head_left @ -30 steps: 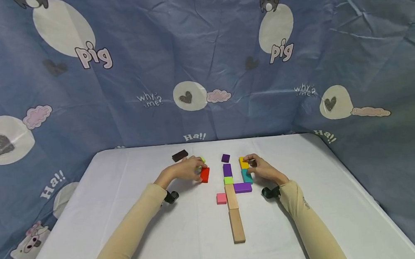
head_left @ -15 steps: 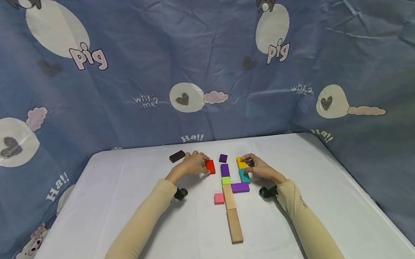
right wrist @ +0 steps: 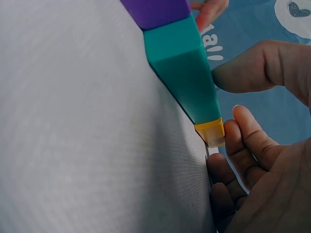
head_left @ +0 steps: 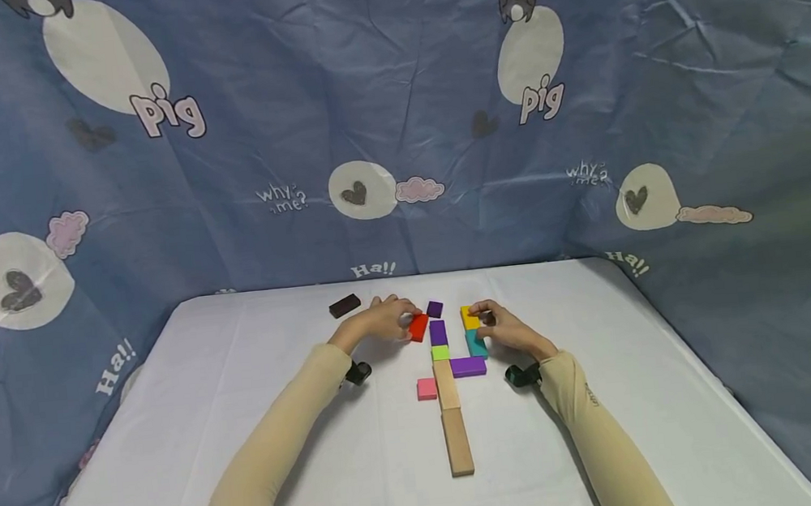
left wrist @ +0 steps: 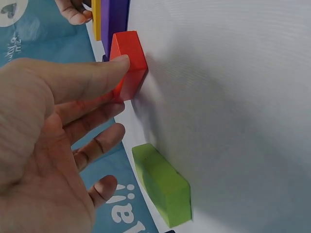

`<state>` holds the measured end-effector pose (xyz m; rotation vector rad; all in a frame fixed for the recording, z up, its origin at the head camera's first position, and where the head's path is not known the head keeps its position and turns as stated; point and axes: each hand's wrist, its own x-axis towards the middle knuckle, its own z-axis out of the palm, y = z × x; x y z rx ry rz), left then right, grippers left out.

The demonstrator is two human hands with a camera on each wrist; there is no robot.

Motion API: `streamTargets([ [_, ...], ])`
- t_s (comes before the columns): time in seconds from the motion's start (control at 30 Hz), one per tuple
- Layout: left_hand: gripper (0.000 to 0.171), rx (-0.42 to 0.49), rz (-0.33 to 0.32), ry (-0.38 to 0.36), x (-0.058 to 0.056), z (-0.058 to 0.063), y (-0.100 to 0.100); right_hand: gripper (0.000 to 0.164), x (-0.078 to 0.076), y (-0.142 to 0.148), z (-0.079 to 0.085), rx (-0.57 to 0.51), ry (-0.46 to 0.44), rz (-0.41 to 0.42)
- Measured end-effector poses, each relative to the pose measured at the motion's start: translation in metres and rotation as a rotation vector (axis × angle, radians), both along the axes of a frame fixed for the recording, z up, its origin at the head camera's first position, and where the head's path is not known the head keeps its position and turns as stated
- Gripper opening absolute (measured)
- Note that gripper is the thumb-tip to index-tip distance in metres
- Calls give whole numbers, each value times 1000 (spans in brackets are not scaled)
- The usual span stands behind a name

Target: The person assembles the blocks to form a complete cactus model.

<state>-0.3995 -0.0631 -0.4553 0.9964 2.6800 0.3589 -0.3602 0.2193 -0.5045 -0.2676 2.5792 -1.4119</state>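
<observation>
My left hand (head_left: pixel 385 320) pinches a red block (head_left: pixel 419 327) between thumb and fingers, left of a purple block (head_left: pixel 438 333). In the left wrist view the thumb lies on the red block's face, and the lower fingers are loose. A green block (left wrist: pixel 163 187) lies nearby on the table. My right hand (head_left: pixel 512 331) rests at a teal block (head_left: pixel 476 344) and the yellow block (head_left: pixel 469 317) beyond it. Its thumb touches the teal edge; its index finger is beside the yellow end, and the other fingers are relaxed. Neither block appears gripped.
Below the purple block run a lime block (head_left: pixel 440 353) and two wooden planks (head_left: pixel 446 384). A flat purple block (head_left: pixel 469 367) and a pink block (head_left: pixel 427 388) flank them. Behind are a dark purple block (head_left: pixel 435 309) and a dark brown block (head_left: pixel 344 305) on the white table (head_left: pixel 310 482).
My left hand has carried the red block right toward the purple block, turning it to a slant. My right hand has stayed by the teal and yellow blocks. The view has shifted slightly.
</observation>
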Motion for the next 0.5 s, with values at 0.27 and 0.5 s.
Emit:
streamTargets([
  [0.27,54,-1,47,-10,-5,3,15,51,-1,2,-3,0,-10,-15],
  [0.5,54,-26,133,-26,-13,4,26,50,0,3,-3,-11,-2,4],
])
